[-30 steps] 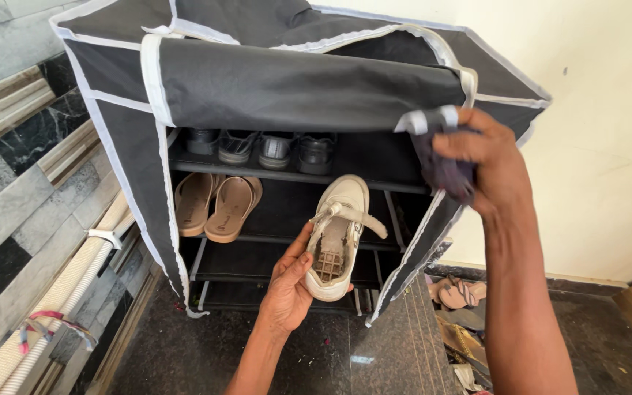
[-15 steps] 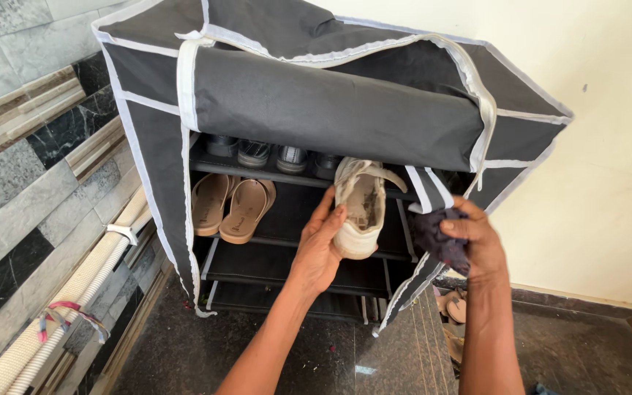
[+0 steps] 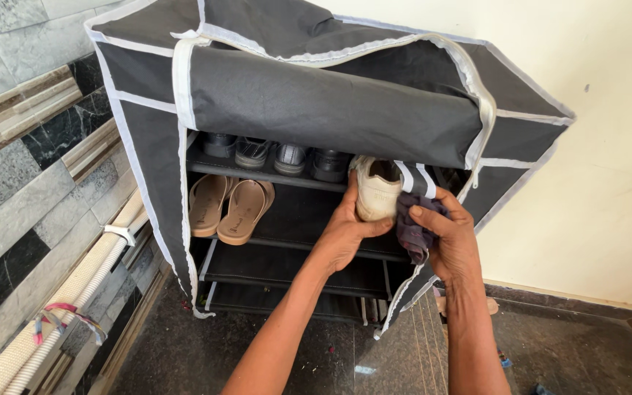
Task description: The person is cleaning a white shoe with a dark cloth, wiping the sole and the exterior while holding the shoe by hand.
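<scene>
Cream wall (image 3: 608, 146) and dark stone floor (image 3: 184, 351) frame a grey fabric-covered shoe rack (image 3: 148, 146) filling the upper centre of the frame, its front flap (image 3: 330, 102) rolled up over dark shoes (image 3: 279, 155) and tan sandals (image 3: 232, 208). At centre, the left hand (image 3: 345, 234) cups a white shoe (image 3: 376, 192) at the top shelf's right end, while the right hand (image 3: 451, 241) pinches a dark cloth (image 3: 411, 230) just beside it. Judging from this, the loosely rolled flap could drop onto both hands, or the shoe, seemingly half on the shelf edge, could tip off.
</scene>
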